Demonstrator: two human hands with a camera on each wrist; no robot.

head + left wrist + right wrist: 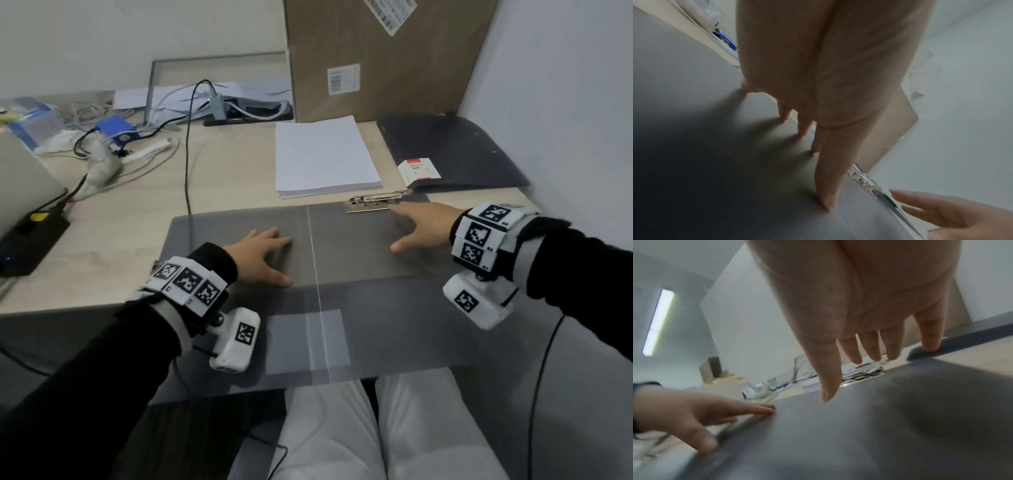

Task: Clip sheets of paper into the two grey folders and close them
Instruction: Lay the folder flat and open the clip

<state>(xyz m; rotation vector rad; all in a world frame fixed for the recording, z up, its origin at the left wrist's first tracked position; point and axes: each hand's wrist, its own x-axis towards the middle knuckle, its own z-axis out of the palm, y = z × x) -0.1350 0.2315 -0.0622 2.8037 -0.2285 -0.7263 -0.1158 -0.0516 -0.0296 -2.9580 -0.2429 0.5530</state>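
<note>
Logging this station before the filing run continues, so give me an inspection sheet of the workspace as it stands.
Surface: light wood desk.
Job's things: open grey folder with metal clip, no paper in it; paper stack behind it; second grey folder closed, far right.
Clutter: blue device, cardboard box, laptop.
Grippers: left hand flat on the left cover; right hand open, fingers at the clip.
Cables: black cable crosses the desk.
Surroundings: white walls.
</note>
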